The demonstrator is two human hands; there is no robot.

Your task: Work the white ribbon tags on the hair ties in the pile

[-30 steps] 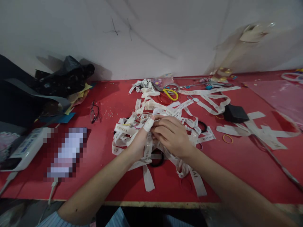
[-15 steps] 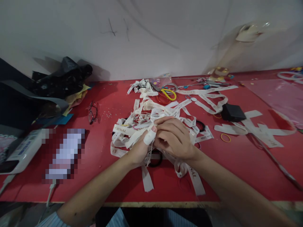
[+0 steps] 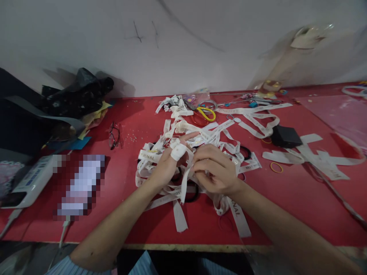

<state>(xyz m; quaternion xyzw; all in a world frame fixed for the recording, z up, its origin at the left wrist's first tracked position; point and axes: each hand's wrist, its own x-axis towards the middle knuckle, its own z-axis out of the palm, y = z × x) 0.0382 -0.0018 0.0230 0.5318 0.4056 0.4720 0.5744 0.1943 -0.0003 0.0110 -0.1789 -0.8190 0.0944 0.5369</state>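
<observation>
A tangled heap of printed white ribbon [image 3: 147, 156] lies in the middle of the red table. Over it, my left hand [image 3: 168, 164] is closed on a strip of white ribbon [image 3: 187, 176], with the index finger reaching forward. White wrapping [image 3: 178, 151] covers the left thumb. My right hand [image 3: 216, 168] faces it from the right, fingers curled and pinching at the same strip, whose end hangs down between the hands. Its fingertips are partly hidden. Black hair ties [image 3: 191, 192] lie among the ribbons under the hands.
Yellow-handled scissors [image 3: 206, 113] lie behind the heap. A black block [image 3: 286, 136] sits on ribbon at the right, near a yellow rubber band [image 3: 276, 167] and a thin rod [image 3: 338, 196]. On the left are glasses [image 3: 114, 135], a phone [image 3: 83, 183] on a cable and a white device [image 3: 34, 181].
My hands have drawn slightly apart, and a wider ribbon strip now hangs between them. The left thumb has turned and moved up and left. The view has shifted a little.
</observation>
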